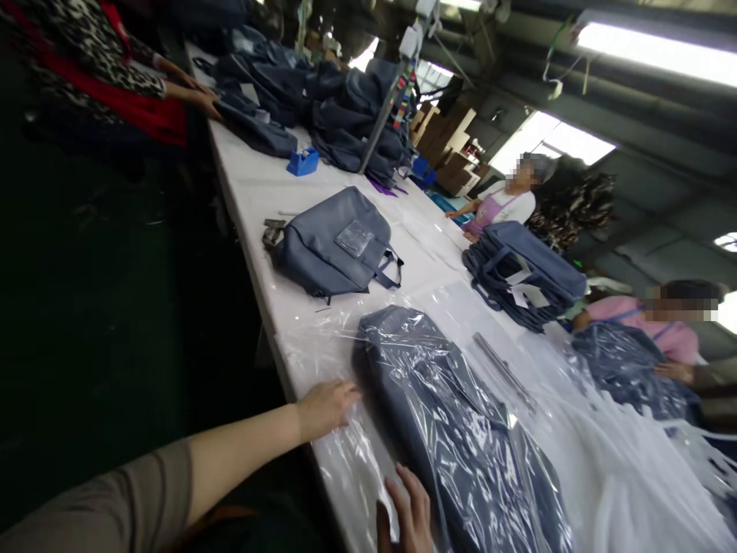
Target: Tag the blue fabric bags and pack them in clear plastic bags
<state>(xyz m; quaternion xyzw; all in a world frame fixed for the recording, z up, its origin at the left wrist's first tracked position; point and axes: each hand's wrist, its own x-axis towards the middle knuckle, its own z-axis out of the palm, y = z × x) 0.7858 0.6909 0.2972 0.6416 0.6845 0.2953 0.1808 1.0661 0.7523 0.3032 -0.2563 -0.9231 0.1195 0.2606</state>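
Observation:
A dark blue bag lies inside a clear plastic bag [461, 415] on the white table. My left hand [328, 408] is at the near side of the plastic, its fingers curled together on the loose film beside the blue bag. Lower down, my right hand [408, 511] rests on the same plastic with its fingers apart; part of it is cut off by the bottom of the view. Farther up the table lies an unwrapped dark blue backpack [331, 244] with a small clear pouch on its side and a handle loop.
A blue tape dispenser [303, 162] stands beyond the backpack, near a heap of dark blue bags [351, 107]. Stacked bags [523, 273] sit across the table [247, 207]. One person's hands [201, 98] touch bags at the far left; two other people are on the right.

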